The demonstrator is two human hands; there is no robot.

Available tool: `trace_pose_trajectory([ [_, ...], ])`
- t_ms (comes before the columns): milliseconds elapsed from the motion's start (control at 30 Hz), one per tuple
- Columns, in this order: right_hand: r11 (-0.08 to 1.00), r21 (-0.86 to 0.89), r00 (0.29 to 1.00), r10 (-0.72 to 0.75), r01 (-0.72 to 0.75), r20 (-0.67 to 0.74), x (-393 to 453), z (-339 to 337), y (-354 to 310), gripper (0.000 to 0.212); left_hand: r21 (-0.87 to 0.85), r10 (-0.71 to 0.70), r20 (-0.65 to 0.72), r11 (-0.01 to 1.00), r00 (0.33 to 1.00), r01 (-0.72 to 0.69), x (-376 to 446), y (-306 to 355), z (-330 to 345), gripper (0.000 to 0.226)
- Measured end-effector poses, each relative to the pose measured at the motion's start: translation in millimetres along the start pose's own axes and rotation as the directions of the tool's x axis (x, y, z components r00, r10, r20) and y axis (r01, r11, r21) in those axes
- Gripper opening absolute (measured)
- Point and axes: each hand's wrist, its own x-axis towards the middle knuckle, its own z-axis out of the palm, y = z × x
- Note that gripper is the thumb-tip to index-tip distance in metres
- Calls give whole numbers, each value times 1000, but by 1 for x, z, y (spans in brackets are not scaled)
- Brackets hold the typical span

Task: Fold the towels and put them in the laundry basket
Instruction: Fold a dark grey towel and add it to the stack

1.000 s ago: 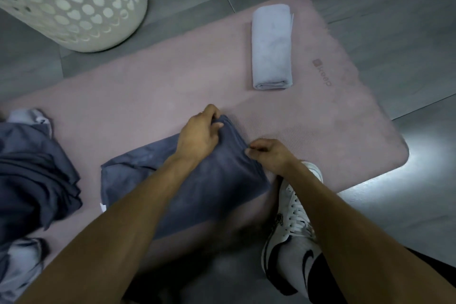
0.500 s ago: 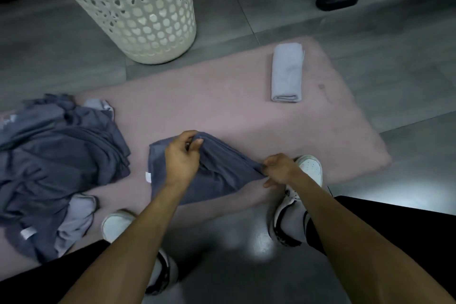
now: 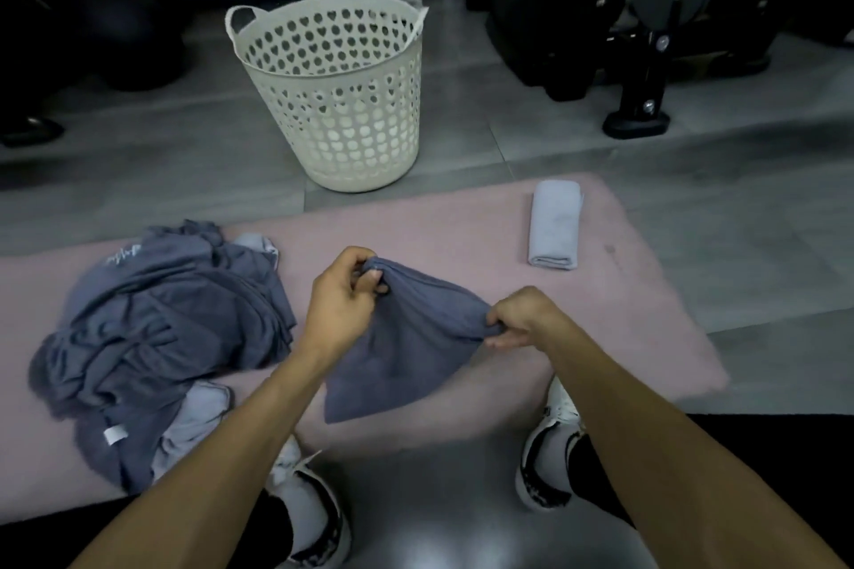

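Head view: left hand [image 3: 339, 307] and right hand [image 3: 520, 316] pinch dark towel [image 3: 406, 347] corners, hanging down.

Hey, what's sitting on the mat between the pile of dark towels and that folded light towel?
In the head view, the dark towel gripped by the left hand and right hand; otherwise bare pink mat.

Both hands, left hand [image 3: 339, 305] and right hand [image 3: 520, 316], lifted the dark blue towel [image 3: 406, 347] off the pink mat [image 3: 462, 222], pinching its corners.

The laundry basket [image 3: 339, 106] hides its contents; dark equipment [image 3: 647, 14] is cropped by the top edge.
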Motion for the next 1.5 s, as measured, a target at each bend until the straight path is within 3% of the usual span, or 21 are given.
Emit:
trace_pose_trajectory([
  [67, 989, -29, 983, -149, 147, -110, -16, -5, -27, 10, 21, 3, -49, 1000, 999, -2, 12, 21, -21, 24],
  [133, 926, -21, 893, -369, 376, -258, -34, -6, -56, 9, 48, 67, -182, 997, 981, -59, 20, 41, -42, 17],
  [200, 875, -60, 833, -477, 480, -280, -55, -4, -83, 9, 136, 126, -223, 986, 967, -97, 28, 54, -57, 12],
  [267, 867, -163, 843, -497, 471, -206, -74, 0, -101, 12, 302, 61, -103, 953, 993, -27, 31, 62, -67, 16],
  [367, 833, -208, 793, -552, 512, -259, -87, -4, -114, 18, 182, -66, -138, 979, 988, 91, 31, 58, -81, 23],
  [433, 809, -319, 797, -568, 494, -205, -93, -10, -118, 22, 164, -115, -106, 978, 988, 131, 28, 57, -83, 23],
  [533, 812, -325, 810, -557, 484, -183, -95, -17, -118, 27, 104, -148, -112, 982, 983, 160, 27, 67, -80, 22],
  [633, 876, -202, 865, -472, 439, -170, -93, -27, -118, 27, 143, -159, -55, 976, 986, 165, 29, 85, -78, 16],
  [767, 872, 52, 868, -477, 487, -137, -97, -39, -121, 20, 173, -121, 0, 978, 993, 119, 28, 88, -86, 19],
  [800, 849, 13, 845, -524, 529, -106, -97, -40, -121, 21, 133, -104, -17, 986, 994, 105, 27, 90, -88, 21],
  [867, 744, -291, 758, -647, 602, -84, -96, -40, -120, 24, 32, -85, -58, 996, 995, 87, 26, 96, -89, 22],
  [933, 622, -537, 680, -724, 570, -117, -99, -36, -116, 18, -16, -103, -86, 995, 991, 102, 26, 99, -90, 19],
  [967, 602, -566, 654, -744, 564, -140, -100, -35, -114, 12, -20, -112, -100, 994, 989, 111, 27, 98, -91, 15],
  [1033, 601, -538, 603, -772, 591, -200, -104, -32, -113, 9, -8, -109, -91, 994, 990, 109, 26, 97, -94, 10],
  [1067, 589, -537, 577, -788, 604, -216, -104, -32, -113, 11, 27, -82, -73, 996, 994, 84, 25, 96, -96, 21],
  [1133, 548, -551, 534, -820, 630, -205, -106, -33, -112, 10, 249, 0, -21, 968, 1000, 5, 22, 98, -102, 37],
  [1200, 538, -539, 533, -826, 648, -185, -107, -32, -110, 5, 470, 48, 20, 881, 999, -52, 17, 101, -103, 24],
  [1233, 548, -519, 541, -821, 656, -182, -110, -30, -109, 5, 500, 64, 24, 863, 998, -68, 15, 101, -104, 18],
  [1400, 562, -408, 506, -827, 720, -246, -125, -24, -108, 15, 411, 194, -111, 902, 975, -133, 9, 104, -105, 9],
  [1500, 599, -443, 575, -792, 667, -204, -132, -27, -107, 14, 332, 50, 18, 942, 999, -53, 0, 112, -107, 17],
])
